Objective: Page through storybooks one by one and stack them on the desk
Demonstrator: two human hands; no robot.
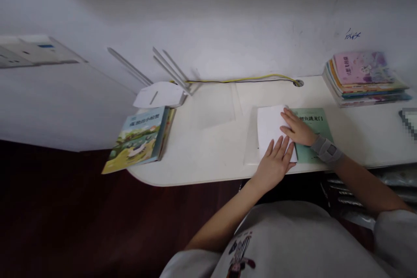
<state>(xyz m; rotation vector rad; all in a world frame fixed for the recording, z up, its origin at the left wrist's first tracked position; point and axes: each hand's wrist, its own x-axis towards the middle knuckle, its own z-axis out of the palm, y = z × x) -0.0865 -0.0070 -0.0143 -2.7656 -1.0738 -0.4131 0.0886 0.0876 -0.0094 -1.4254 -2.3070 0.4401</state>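
Nearest the viewer is the chest of a person in a pale grey cartoon-print top, with both bare forearms reaching onto a white desk with a rounded edge. The left hand is open, fingers spread and flat on a white paper sheet, gripping nothing; its pressure appears to keep the sheet from sliding. The right hand, above a grey wrist brace, is open with fingers together and slightly curved, resting across the sheet's right edge, apparently steadying it from that side. The sheet lies near the desk's front edge, partly overlapping a green booklet with a printed title. To the left, an illustrated picture book overhangs the desk edge. Farther back stands a white router with grey antennas. A yellow and black cable runs along the wall to a round desk grommet, kept tidily out of the way. At far right sits a stack of books.
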